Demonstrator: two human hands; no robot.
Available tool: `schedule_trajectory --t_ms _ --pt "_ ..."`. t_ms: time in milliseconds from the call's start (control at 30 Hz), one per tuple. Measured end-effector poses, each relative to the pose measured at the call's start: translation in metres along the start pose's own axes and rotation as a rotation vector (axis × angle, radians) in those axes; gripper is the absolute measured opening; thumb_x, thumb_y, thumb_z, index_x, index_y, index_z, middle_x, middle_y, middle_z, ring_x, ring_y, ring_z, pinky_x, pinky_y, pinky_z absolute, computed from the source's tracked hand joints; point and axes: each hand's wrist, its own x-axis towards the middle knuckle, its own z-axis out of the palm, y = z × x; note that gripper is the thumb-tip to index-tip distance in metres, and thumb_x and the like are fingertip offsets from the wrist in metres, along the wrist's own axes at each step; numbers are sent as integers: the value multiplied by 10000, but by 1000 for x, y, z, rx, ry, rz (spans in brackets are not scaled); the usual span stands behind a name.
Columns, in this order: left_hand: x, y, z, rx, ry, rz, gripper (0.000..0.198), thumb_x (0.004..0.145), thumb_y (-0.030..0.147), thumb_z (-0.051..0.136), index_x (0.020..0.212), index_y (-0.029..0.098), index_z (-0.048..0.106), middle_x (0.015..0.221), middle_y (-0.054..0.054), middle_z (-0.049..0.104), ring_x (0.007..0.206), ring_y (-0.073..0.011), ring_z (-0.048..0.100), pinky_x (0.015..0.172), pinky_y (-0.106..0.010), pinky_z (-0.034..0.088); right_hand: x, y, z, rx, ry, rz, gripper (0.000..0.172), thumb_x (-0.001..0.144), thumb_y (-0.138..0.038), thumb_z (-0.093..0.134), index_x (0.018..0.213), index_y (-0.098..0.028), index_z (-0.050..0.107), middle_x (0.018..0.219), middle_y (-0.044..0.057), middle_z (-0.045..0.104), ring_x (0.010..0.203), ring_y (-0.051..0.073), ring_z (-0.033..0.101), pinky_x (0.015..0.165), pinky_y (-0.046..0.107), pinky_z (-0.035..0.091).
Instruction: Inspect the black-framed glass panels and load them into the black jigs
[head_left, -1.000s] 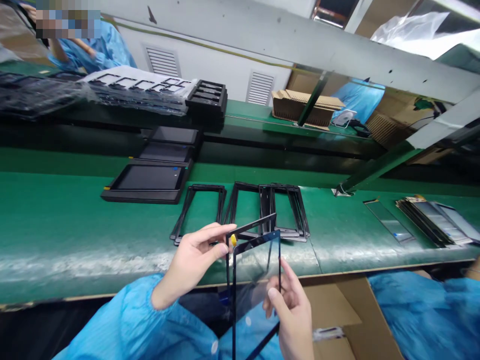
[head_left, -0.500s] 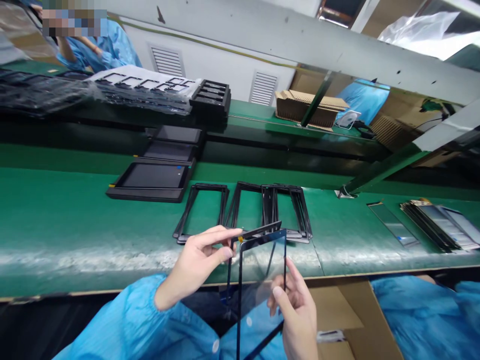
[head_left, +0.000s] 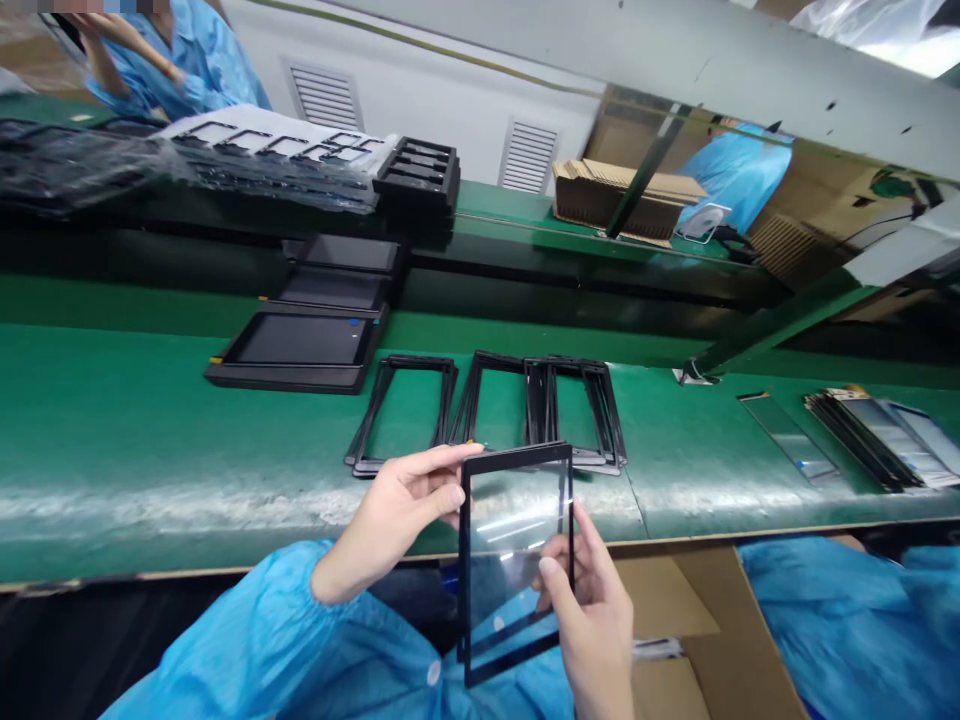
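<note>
A clear glass touch panel (head_left: 504, 545) with a black border is tilted up in front of me, above the bench's front edge. My right hand (head_left: 596, 605) grips its right side, thumb in front and fingers behind, visible through the glass. My left hand (head_left: 409, 510) pinches the upper left corner, where a thin black frame (head_left: 461, 600) lies close behind the panel. Most of that frame is hidden by the panel. Whether the two touch all round I cannot tell. Just beyond are stacks of similar black frames (head_left: 362, 415) on the green bench.
Dark screen units (head_left: 296, 338) lie on the green bench (head_left: 150, 430) at left. More glass panels (head_left: 862, 440) lean at right. A metal post (head_left: 780, 325) rises at right. An open cardboard box (head_left: 720, 640) stands below the edge. Blue-sleeved people are nearby.
The panel and the black frame were apart at an angle; now they lie nearly flush. The panel has turned to face me more. The view has shifted slightly.
</note>
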Motion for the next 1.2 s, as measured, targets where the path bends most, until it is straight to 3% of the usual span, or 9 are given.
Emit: schedule_trajectory --t_ms 367,633,900,1200 --pt "3 -1 -2 5 65 -53 515 816 351 919 1309 259 802 968 -80 793 831 -176 741 621 -197 630 0 -7 9 -57 -10 19 775 903 -440 825 1589 -226 533 842 -5 676 632 136 617 509 228 515" --pt "4 -6 -2 27 88 -38 511 828 346 900 1316 240 796 974 -90 784 868 -210 744 613 -240 650 2 2 4 -71 -37 -2 730 940 -412 798 1591 -233 522 866 -6 669 648 130 620 529 224 533" --pt "7 -5 -3 47 86 -27 505 818 347 903 1301 234 808 831 -39 715 743 -148 655 584 -204 604 6 -3 -2 -46 -92 60 708 912 -409 823 1550 -232 571 858 -13 660 612 122 622 493 220 533" --pt "8 1 -4 117 73 -17 468 831 334 890 1283 237 821 855 -43 700 756 -153 633 625 -224 607 5 -3 -2 -77 -55 49 701 915 -404 823 1557 -265 576 881 -9 668 619 118 609 511 222 531"
